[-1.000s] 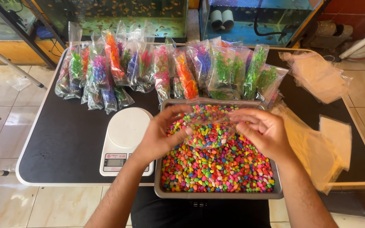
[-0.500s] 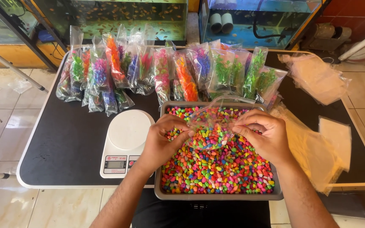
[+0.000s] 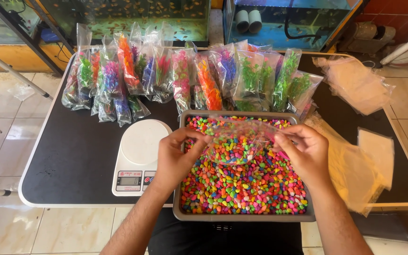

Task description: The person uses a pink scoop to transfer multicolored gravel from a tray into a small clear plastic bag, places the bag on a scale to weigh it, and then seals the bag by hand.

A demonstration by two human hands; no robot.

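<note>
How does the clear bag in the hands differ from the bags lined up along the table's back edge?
The held bag contains multicoloured pebbles; the back-row bags contain plastic plants. The held bag hangs over the tray, gripped by both hands; the back-row bags rest on the table untouched. All are clear plastic.

Single view only: head-worn camera, looked steeply down and forward over person's own forearms. Near range; both hands (image 3: 242, 156) sat mid-frame, close under lens. Black rounded-corner surface (image 3: 72, 160) filled most of frame, its near edge low in picture. Grey rectangular metal tray of multicoloured pebbles (image 3: 242, 218) lay directly below camera, centre-bottom. Far edge of view reached glass fish tanks (image 3: 133, 14) along top. Pale tiled floor (image 3: 1, 123) showed at left and right margins. No second view shared scene.
</note>
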